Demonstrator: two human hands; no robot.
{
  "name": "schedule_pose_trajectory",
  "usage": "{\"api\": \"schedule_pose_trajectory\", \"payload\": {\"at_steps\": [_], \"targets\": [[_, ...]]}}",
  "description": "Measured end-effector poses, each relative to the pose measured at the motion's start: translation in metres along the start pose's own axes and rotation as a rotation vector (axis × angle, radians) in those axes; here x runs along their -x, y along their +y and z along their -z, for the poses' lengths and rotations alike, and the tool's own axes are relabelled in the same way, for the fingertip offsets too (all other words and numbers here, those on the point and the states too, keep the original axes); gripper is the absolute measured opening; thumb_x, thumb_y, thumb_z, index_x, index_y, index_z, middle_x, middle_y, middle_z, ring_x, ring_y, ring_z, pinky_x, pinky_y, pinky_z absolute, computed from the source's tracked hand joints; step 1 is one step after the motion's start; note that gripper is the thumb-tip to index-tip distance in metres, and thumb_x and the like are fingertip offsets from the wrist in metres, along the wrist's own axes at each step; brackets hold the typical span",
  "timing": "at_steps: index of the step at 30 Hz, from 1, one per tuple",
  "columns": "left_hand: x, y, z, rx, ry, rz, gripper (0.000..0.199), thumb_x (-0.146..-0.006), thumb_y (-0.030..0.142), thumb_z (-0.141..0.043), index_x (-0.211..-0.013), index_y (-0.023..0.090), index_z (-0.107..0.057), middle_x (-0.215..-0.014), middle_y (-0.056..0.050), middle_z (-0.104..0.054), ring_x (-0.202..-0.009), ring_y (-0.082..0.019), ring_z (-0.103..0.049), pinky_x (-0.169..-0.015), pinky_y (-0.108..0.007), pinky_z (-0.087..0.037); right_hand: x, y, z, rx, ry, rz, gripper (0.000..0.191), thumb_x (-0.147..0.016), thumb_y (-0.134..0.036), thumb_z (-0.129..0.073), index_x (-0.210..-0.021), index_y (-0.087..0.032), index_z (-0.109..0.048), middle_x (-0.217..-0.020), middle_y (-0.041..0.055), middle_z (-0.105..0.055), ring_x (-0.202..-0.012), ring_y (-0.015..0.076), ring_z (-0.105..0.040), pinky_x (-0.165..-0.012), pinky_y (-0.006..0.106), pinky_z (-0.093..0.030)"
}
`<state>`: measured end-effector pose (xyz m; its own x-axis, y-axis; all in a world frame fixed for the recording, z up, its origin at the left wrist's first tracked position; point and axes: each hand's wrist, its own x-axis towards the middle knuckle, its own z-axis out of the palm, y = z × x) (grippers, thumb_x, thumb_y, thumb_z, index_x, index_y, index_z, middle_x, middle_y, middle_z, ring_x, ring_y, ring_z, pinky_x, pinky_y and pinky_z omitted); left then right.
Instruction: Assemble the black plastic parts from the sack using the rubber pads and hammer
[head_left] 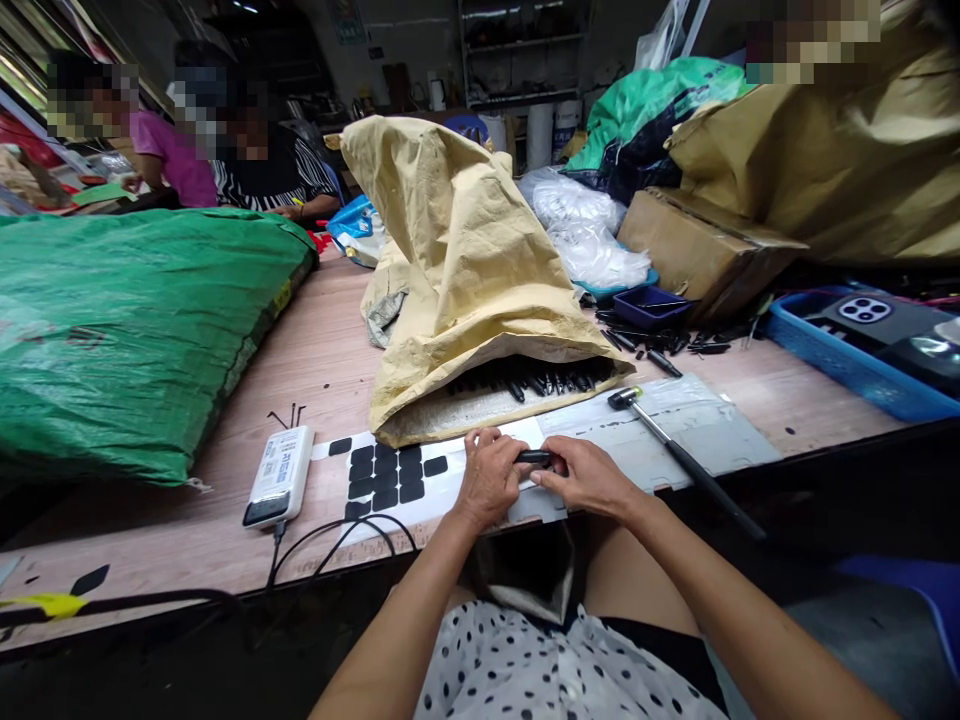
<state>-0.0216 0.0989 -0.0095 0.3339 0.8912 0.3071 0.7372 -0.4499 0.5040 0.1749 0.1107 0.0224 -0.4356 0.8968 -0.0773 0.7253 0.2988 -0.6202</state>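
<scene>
A short black rod-shaped part (534,456) lies level between my two hands, over the front of the table. My right hand (589,478) pinches its right end between thumb and fingers. At its left end, the curled fingers of my left hand (487,480) close around it. Just beyond my hands opens the mouth of a tan paper sack (465,260), with many similar black parts (536,382) inside. Left of my left hand, black rounded-square stickers (386,478) sit in rows on a white sheet. Right of my right hand rests a mallet (667,440) with a black handle.
A white power bank (279,478) with a black cable stands left of the stickers. A green sack (135,340) fills the left side. Loose black parts, a blue tray (862,350) and a cardboard box (697,250) lie to the right. Two people sit at the back left.
</scene>
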Motion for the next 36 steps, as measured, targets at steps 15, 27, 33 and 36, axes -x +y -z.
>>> {"api": "schedule_pose_trajectory", "payload": {"at_steps": [15, 27, 33, 36], "targets": [[-0.001, 0.004, 0.005, 0.022, -0.037, 0.016, 0.021, -0.089, 0.035, -0.069, -0.108, 0.026, -0.07, -0.096, -0.003, -0.072, -0.108, -0.026, -0.052, -0.105, -0.049, -0.025, -0.002, 0.009, -0.001, -0.023, 0.005, 0.034, 0.012, -0.092, -0.033, -0.057, -0.088, -0.021, -0.059, -0.081, -0.0012, -0.06, -0.074, 0.0137, -0.051, -0.067, 0.026, -0.032], [-0.001, -0.001, 0.0, -0.019, -0.034, -0.021, 0.016, -0.09, 0.029, -0.067, -0.105, 0.027, -0.072, -0.086, -0.001, -0.069, -0.104, -0.024, -0.052, -0.103, -0.047, -0.025, -0.007, 0.008, -0.005, 0.131, -0.011, 0.09, 0.026, -0.101, -0.035, -0.043, -0.091, -0.02, -0.062, -0.092, 0.0044, -0.066, -0.087, 0.0173, -0.056, -0.077, 0.028, -0.037], [0.0, -0.002, -0.001, -0.018, -0.009, -0.053, 0.013, -0.089, 0.024, -0.067, -0.102, 0.025, -0.072, -0.085, -0.001, -0.068, -0.102, -0.023, -0.052, -0.102, -0.045, -0.028, -0.003, 0.003, -0.016, 0.191, 0.089, 0.048, 0.026, -0.1, -0.032, -0.045, -0.084, -0.019, -0.061, -0.087, 0.0058, -0.065, -0.089, 0.0196, -0.057, -0.078, 0.03, -0.037], [-0.001, -0.001, 0.0, -0.017, -0.005, -0.038, 0.014, -0.09, 0.025, -0.067, -0.103, 0.026, -0.071, -0.085, -0.001, -0.068, -0.101, -0.024, -0.052, -0.101, -0.045, -0.029, -0.004, 0.009, -0.006, 0.052, 0.038, 0.07, 0.023, -0.097, -0.04, -0.053, -0.092, -0.021, -0.065, -0.084, 0.0025, -0.065, -0.082, 0.0174, -0.057, -0.074, 0.028, -0.039]]}}
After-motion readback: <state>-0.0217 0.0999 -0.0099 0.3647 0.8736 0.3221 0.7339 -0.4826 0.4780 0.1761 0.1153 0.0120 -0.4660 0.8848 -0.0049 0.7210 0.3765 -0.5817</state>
